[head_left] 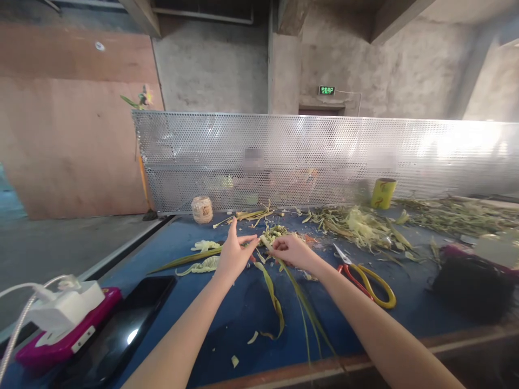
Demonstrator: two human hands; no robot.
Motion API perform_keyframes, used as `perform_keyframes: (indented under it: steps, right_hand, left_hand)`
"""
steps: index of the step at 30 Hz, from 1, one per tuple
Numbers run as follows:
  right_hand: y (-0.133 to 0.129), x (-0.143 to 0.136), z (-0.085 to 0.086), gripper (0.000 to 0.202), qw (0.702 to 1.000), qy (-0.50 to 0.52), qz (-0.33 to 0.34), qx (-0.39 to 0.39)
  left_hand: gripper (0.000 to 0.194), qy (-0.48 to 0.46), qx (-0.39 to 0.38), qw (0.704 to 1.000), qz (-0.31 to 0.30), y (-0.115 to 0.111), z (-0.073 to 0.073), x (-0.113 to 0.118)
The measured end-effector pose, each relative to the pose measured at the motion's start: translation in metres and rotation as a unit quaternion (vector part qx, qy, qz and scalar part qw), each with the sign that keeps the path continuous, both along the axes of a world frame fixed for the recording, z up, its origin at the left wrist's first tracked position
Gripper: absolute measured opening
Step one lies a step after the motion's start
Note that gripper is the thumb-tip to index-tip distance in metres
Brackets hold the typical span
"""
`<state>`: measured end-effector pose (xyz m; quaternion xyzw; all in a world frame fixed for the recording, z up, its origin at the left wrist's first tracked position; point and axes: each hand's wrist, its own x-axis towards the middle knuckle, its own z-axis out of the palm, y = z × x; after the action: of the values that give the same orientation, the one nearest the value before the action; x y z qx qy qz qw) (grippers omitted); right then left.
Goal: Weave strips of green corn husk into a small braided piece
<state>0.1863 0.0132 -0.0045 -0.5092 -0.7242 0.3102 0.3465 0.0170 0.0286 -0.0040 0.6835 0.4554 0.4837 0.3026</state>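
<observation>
The head view looks forward and down from close above the blue table [227, 319]. Beyond, it faces the perforated metal screen [194, 156]

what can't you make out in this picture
All in the head view:
Part of the pale stalk: hidden by the right hand
Whether the left hand touches it: too small to tell
Black object: blurred
Yellow cylinder markings: too small
White cable: cut off by the left edge
</observation>
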Motion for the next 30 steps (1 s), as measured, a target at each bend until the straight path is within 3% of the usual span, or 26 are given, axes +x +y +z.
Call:
perform_keyframes:
  steps: [4,8,13,22,30]
  right_hand:
    - [0.006,0.007,-0.002,0.012,0.999,-0.014,-0.041,0.009]
    - [0.004,0.006,-0.001,0.012,0.999,-0.022,-0.045,-0.008]
    - [-0.004,0.000,0.004,0.012,0.998,-0.006,-0.021,-0.062]
    - [-0.004,-0.003,0.003,0.015,0.992,0.032,0.025,-0.121]
    - [-0.005,-0.001,0.000,0.020,0.994,-0.018,0.052,-0.093]
  left_hand:
    - [0.099,0.128,-0.041,0.991,-0.011,0.005,-0.007,-0.007]
    - [0.106,0.203,-0.022,0.979,0.016,0.005,-0.010,-0.007]
    - [0.096,0.291,-0.046,0.954,0.061,0.005,-0.009,-0.003]
    - [0.095,0.284,-0.048,0.956,0.053,0.005,-0.016,0.004]
    - [0.087,0.253,-0.032,0.967,0.025,0.010,-0.024,0.004]
